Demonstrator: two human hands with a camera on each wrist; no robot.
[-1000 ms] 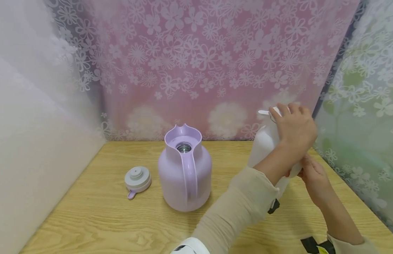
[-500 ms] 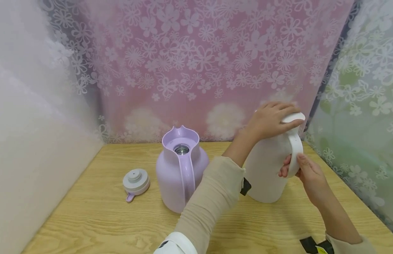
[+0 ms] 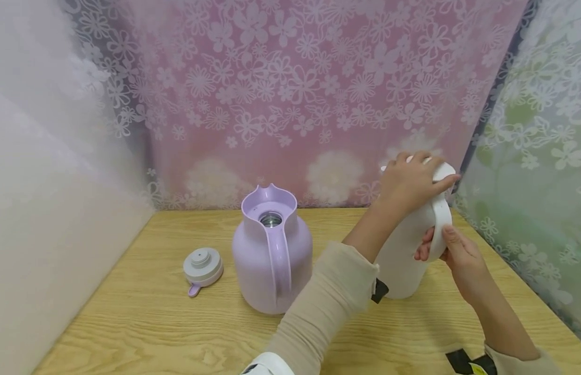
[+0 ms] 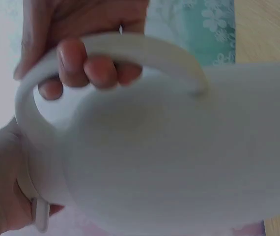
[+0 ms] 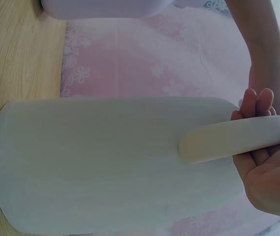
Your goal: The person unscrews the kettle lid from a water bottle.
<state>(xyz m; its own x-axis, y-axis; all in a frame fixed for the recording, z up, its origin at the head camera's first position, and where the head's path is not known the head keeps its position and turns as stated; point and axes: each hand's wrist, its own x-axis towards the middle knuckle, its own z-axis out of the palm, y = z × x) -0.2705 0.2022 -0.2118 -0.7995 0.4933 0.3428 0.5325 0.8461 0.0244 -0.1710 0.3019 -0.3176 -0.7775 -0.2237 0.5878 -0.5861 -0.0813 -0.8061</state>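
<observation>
A white thermos jug [image 3: 400, 260] stands on the table at the right. My left hand [image 3: 409, 185] lies over its top and grips the white lid [image 3: 444, 171], thumb to the right and fingers toward the far side. In the left wrist view, that hand [image 4: 2, 182] wraps the lid, and a small white tab [image 4: 41, 215] sticks out beside it. My right hand [image 3: 464, 263] holds the curved jug handle [image 3: 441, 229], with its fingertips coming through the loop. The right wrist view shows the right hand [image 5: 272, 172] around the handle [image 5: 233, 140].
A lilac thermos jug [image 3: 271, 260] without its lid stands in the middle, handle toward me. Left of it, a grey and lilac lid [image 3: 203, 265] lies on the wooden table [image 3: 145, 323]. A pink flowered curtain [image 3: 281, 104] hangs behind; a green one [image 3: 543, 172] borders the right.
My left hand first turned counterclockwise on the lid, swinging its wrist left, then turned partly back to the right. My right hand has stayed at the handle.
</observation>
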